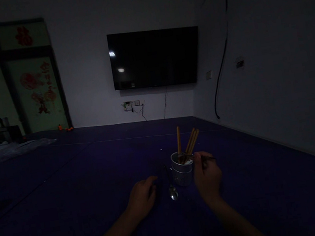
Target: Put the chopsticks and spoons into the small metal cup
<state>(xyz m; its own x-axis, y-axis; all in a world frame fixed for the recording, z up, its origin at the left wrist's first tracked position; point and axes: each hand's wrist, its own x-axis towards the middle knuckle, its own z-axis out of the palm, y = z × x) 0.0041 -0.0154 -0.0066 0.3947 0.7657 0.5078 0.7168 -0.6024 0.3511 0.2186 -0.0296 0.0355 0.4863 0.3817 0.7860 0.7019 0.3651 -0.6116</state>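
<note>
A light metal cup (pixel 182 176) stands upright on the dark blue surface, with several wooden chopsticks (pixel 191 141) leaning in it. My right hand (pixel 208 174), just right of the cup, pinches a fork (pixel 186 155). The fork lies nearly level, its head over the cup's mouth and its dark handle sticking out past my fingers. In the dim light its tines are hard to make out. A metal spoon (pixel 173 193) lies left of the cup, bowl towards me. My left hand (pixel 141 196) rests on the surface left of the spoon, holding nothing, its thumb and forefinger apart.
Clear plastic sheeting (pixel 13 151) lies at the far left. Small orange objects (pixel 65 128) sit near the glass doors (pixel 33 89). A television (pixel 155 57) hangs on the back wall above sockets and cables. Another black cable (pixel 223 63) runs down the right wall.
</note>
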